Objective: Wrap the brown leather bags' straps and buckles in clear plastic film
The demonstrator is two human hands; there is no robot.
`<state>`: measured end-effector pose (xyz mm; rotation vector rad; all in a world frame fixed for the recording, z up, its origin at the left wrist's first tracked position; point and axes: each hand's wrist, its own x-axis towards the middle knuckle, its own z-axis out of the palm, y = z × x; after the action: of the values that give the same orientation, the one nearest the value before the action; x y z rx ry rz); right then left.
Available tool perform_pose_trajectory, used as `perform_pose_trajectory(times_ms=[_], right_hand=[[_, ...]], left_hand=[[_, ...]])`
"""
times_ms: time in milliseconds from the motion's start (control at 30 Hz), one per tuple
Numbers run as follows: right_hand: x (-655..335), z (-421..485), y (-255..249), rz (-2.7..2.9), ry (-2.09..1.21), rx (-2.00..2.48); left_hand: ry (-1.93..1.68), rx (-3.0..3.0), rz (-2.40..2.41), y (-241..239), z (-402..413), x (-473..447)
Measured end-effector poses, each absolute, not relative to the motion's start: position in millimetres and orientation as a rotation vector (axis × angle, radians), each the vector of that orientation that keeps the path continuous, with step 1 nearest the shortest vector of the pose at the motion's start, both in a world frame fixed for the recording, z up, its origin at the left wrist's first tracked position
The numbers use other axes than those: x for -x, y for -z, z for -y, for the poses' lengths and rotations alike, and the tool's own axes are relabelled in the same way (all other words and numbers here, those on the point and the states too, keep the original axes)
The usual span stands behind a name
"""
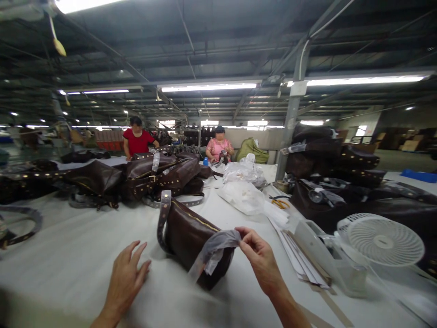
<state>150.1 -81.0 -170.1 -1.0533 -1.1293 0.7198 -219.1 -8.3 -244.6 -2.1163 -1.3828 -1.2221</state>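
Note:
A dark brown leather bag [191, 237] with a studded strap lies on the white table [78, 255] in front of me. My right hand [260, 257] pinches a thin grey-white sheet of wrapping [215, 250] that drapes over the bag's near end. My left hand [126, 278] hovers to the left of the bag, fingers spread, holding nothing.
More brown bags [153, 175] are piled across the table's far side and at the right [341, 177]. A white desk fan [384, 239], paper sheets [300, 255], plastic bags [244, 175] and scissors [280, 202] lie right. Two people [137, 139] [219, 143] work at the far edge.

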Motion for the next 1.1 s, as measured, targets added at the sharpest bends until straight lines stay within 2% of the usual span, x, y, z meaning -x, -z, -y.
perform_pose_trajectory(times_ms=[67, 167, 300, 433, 567, 767, 1100], right_hand=[[-149, 80, 172, 1.115, -0.735, 1.044], [-148, 78, 176, 1.069, -0.779, 0.991], [-146, 76, 182, 1.006, -0.834, 0.931], [-144, 73, 187, 1.003, -0.817, 0.956], [-141, 71, 187, 0.968, -0.862, 0.972], [-138, 64, 193, 0.918, -1.023, 0.773], [-151, 53, 191, 1.059, -0.840, 1.015]], left_hand=[[1.422, 2.229, 1.410, 215, 22, 183], [1.483, 2.777, 1.449, 167, 39, 119], [1.119, 3.263, 1.546, 121, 44, 60], [0.645, 3.363, 1.550, 99, 32, 44], [0.213, 3.290, 1.555, 63, 17, 39], [-0.296, 2.919, 1.269, 10, 21, 10], [-0.044, 2.418, 0.630, -1, 37, -17]])
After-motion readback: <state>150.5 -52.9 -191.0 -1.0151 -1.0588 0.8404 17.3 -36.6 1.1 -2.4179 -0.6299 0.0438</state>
